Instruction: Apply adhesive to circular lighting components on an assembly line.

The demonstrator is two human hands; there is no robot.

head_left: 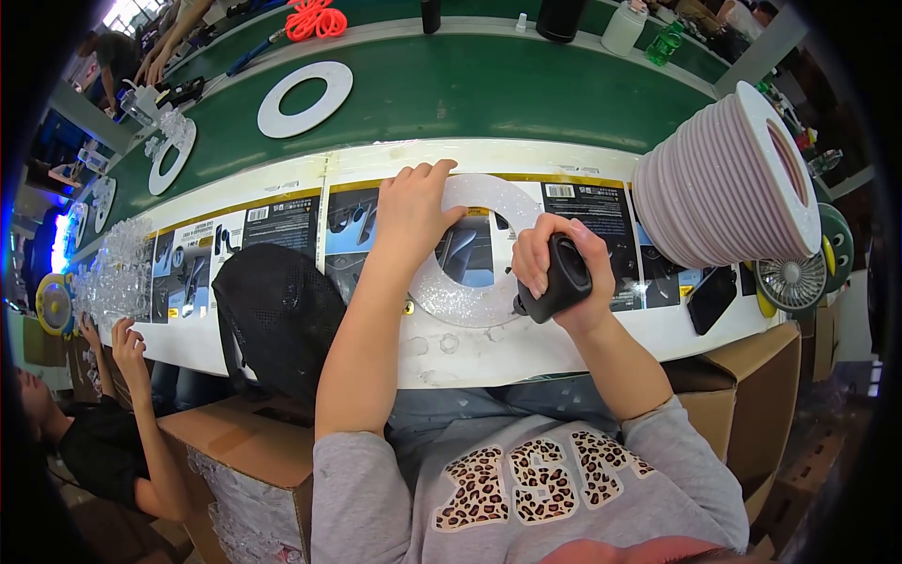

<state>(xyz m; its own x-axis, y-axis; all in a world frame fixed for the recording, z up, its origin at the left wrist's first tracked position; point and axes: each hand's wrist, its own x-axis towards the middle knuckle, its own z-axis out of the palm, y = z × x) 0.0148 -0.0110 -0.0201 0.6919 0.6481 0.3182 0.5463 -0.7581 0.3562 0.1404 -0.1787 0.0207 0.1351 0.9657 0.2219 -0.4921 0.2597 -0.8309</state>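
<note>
- Speckled white ring (460, 303) lies flat on the white surface (526, 355), left of the ribbed roll (700, 197), with printed sheets (590, 221) beneath it and showing on toward the roll.
- Bare surface runs between ring and near edge, left of the roll and nearer the person; a green strip (489, 89) stretches beyond the roll, past the far edge.
- Round in outline, the ring has its broad face up, no direction clearly longer.
- Left hand (411, 207), farther from the roll, lies over the ring's rim, fingers close together, thumb apart.
- Right hand (599, 280), nearer the roll, grips a black tool (556, 291); whether its tip touches the ring, I cannot tell.
</note>
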